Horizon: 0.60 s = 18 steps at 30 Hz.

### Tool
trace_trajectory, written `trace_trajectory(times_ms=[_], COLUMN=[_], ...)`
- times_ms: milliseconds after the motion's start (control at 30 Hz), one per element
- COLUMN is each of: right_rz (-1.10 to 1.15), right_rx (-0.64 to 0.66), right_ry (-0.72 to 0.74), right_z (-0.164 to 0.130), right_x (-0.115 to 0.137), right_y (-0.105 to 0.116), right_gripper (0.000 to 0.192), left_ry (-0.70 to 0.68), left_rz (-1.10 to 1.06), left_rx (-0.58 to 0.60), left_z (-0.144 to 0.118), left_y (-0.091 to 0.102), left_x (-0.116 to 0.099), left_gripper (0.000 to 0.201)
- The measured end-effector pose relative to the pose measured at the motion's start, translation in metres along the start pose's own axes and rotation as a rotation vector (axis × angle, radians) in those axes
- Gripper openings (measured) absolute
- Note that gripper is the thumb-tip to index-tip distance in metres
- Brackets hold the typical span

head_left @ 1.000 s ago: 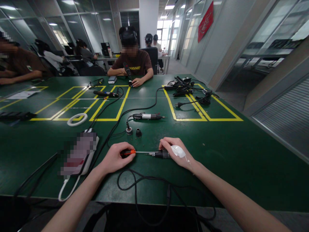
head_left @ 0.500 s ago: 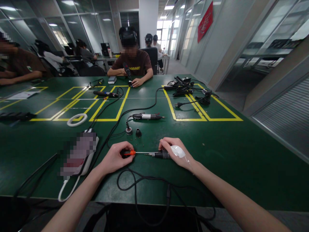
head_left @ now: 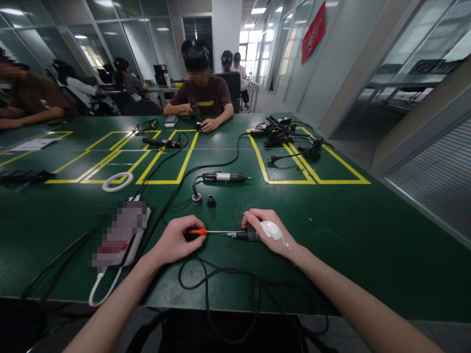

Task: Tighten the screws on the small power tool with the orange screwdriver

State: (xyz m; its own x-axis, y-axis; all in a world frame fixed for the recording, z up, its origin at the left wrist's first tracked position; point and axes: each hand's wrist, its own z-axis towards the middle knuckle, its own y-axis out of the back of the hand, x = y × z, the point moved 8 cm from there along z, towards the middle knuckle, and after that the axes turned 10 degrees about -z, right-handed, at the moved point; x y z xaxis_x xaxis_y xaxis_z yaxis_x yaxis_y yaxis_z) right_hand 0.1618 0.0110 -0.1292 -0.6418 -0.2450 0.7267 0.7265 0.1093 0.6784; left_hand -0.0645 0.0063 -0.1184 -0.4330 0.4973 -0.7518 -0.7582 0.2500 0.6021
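My left hand (head_left: 181,239) is closed around the orange-and-black handle of a screwdriver (head_left: 196,231), whose thin shaft points right. The shaft reaches the front of a black electric screwdriver (head_left: 245,235) with a bare metal nose. My right hand (head_left: 268,230) is wrapped round that tool's body; a white patch is taped to the back of the hand. Just beyond them stand a black cone-shaped cap (head_left: 211,201) and a round metal-and-black part (head_left: 196,197). Tiny screws or bits lie near these, too small to tell.
A second electric screwdriver (head_left: 225,177) lies farther back. To the left are a phone (head_left: 121,235) on a white cable and a roll of white tape (head_left: 117,182). Black cables (head_left: 221,271) loop in front of me. Tangled tools (head_left: 277,131) lie back right; a co-worker (head_left: 206,93) sits opposite.
The fingers of my left hand have shifted slightly on the screwdriver handle, and more of its orange shows. My right hand and the electric screwdriver stay in place.
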Motion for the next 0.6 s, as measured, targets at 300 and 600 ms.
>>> trace_trajectory(times_ms=[300, 600], right_rz=[-0.011, -0.020], right_rx=[-0.002, -0.006], right_ry=[-0.009, -0.006], right_z=[0.0000, 0.0003], right_x=[0.0010, -0.0002], right_y=[0.0006, -0.0002], right_gripper=[0.045, 0.044], left_ry=[-0.036, -0.039], left_rz=[0.002, 0.011], left_rx=[0.016, 0.025], left_z=[0.0010, 0.0005], left_y=[0.0005, -0.0014], left_x=[-0.0038, -0.0017], left_gripper=[0.012, 0.014])
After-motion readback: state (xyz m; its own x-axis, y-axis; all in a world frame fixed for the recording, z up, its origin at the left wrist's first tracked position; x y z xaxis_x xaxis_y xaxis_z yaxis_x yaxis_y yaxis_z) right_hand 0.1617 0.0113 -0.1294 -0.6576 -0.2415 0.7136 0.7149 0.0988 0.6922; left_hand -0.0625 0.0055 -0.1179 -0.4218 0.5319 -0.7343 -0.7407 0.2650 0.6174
